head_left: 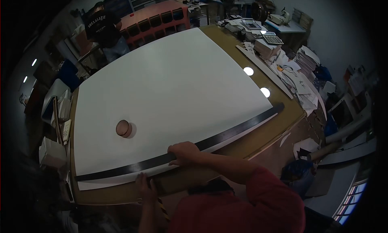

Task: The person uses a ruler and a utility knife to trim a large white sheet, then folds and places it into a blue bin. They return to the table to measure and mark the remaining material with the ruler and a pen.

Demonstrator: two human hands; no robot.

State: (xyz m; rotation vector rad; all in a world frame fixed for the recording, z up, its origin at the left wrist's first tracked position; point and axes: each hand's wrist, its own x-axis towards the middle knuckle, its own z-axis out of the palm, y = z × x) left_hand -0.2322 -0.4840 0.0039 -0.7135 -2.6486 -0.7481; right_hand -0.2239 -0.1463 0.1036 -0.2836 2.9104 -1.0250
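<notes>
A long dark straightedge (226, 135) lies across a large white sheet (161, 83), along its near side. My right hand (185, 153) is closed over the straightedge near its middle, with the thumb on the near side. My left hand (146, 188) is at the sheet's near edge, just below the straightedge, its fingers stretched forward and the thumb apart. Whether its fingertips press on the sheet is hard to see. A strip of the sheet shows on the near side of the straightedge. On the sheet to the left stands a small round brown object (123, 129), perhaps a tape roll.
The sheet lies on a brown table (279, 123). Papers (297, 83), calculators (273, 39) and a long pale strip (264, 71) fill the right side. Stacked boxes and papers (53, 152) stand at the left. Another person (103, 28) stands beyond the far left corner.
</notes>
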